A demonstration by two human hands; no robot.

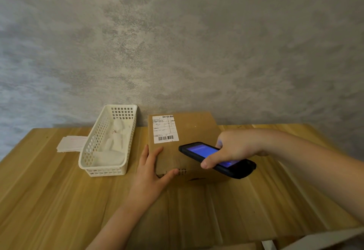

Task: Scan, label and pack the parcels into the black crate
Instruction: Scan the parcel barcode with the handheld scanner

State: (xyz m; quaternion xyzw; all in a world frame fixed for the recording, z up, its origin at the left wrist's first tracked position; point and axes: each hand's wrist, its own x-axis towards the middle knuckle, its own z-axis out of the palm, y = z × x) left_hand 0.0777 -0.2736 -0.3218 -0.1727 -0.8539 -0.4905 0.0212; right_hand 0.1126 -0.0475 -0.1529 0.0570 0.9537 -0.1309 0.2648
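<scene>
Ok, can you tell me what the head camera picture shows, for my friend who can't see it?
A right hand holds a scanner over a cardboard box with a white label, while the left hand steadies the box on a wooden table. A white basket sits left of the box.

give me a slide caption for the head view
Right hand holds scanner over labelled box; left hand steadies it.

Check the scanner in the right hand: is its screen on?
On: the scanner screen glows blue beneath the right hand gripping it.
</scene>
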